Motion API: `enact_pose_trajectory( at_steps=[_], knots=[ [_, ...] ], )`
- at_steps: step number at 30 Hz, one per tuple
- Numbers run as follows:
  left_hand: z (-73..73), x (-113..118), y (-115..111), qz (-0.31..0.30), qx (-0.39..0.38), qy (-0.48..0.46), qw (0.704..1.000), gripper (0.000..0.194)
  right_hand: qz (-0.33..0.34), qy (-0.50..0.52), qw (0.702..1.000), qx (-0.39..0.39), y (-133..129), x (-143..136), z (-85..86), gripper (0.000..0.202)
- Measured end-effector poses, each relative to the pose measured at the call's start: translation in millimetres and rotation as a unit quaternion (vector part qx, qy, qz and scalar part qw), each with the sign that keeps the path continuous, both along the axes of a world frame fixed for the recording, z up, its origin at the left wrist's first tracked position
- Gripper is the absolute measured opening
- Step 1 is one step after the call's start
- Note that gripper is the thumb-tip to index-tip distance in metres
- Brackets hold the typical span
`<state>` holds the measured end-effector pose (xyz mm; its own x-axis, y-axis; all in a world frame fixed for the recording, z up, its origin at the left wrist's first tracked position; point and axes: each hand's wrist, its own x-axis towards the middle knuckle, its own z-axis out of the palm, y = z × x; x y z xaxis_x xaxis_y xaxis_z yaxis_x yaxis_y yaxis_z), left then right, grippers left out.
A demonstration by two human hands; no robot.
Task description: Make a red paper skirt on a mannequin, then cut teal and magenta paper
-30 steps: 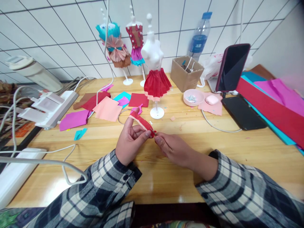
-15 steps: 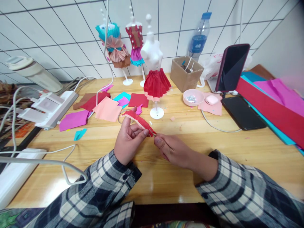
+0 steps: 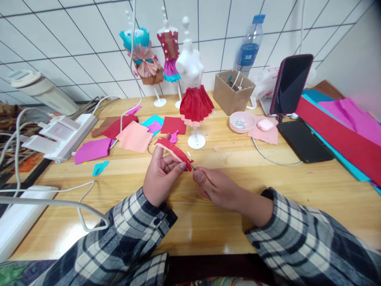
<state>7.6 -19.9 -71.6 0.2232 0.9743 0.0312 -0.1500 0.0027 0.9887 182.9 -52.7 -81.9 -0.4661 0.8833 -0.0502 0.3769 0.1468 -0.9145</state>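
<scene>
My left hand [image 3: 162, 172] pinches a curved strip of red paper [image 3: 174, 151] with a pale pink edge, held above the table. Close to its right end, my right hand [image 3: 216, 186] is closed around a small thin tool [image 3: 192, 167], mostly hidden in the fingers, whose tip touches the strip. Just behind the hands stands a white mannequin [image 3: 190, 63] in a pleated red skirt [image 3: 196, 105] with a pink hem. Paper squares, among them a peach one [image 3: 134, 136] and a red one [image 3: 173, 125], lie to the left of its base.
Two dressed mannequins [image 3: 145, 63] stand at the back. To the right are a cardboard box [image 3: 232, 93], a bottle [image 3: 250, 47], a pink bowl [image 3: 241, 122], an upright phone [image 3: 291, 85], a flat phone [image 3: 306, 141] and paper sheets [image 3: 342, 139]. Power strips [image 3: 64, 137] and cables lie left.
The torn-looking right end of the red strip has shifted slightly beside the tool's tip, and more of the tip shows. Both hands have hardly moved.
</scene>
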Motion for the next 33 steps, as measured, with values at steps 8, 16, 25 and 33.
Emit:
enact_pose_trajectory(
  at_steps=[8, 16, 25, 33],
  knots=[
    [-0.3, -0.3, 0.4, 0.004, 0.005, 0.011, 1.0, 0.092, 0.007, -0.012, 1.0, 0.008, 0.2, 0.2, 2.6, 0.039],
    [-1.0, -0.7, -0.6, -0.004, -0.005, 0.001, 1.0, 0.091, -0.001, -0.028, 1.0, 0.01, 0.5, 0.5, 1.3, 0.041],
    [-0.7, -0.8, -0.3, -0.005, -0.011, -0.001, 1.0, 0.093, 0.0, -0.032, 0.999, 0.006, 0.0, 2.1, 4.6, 0.041],
    [0.5, 0.6, -3.5, -0.038, -0.031, 0.01, 0.999, 0.096, 0.006, -0.018, 1.0, 0.01, -0.1, 0.9, 2.0, 0.043]
  ],
)
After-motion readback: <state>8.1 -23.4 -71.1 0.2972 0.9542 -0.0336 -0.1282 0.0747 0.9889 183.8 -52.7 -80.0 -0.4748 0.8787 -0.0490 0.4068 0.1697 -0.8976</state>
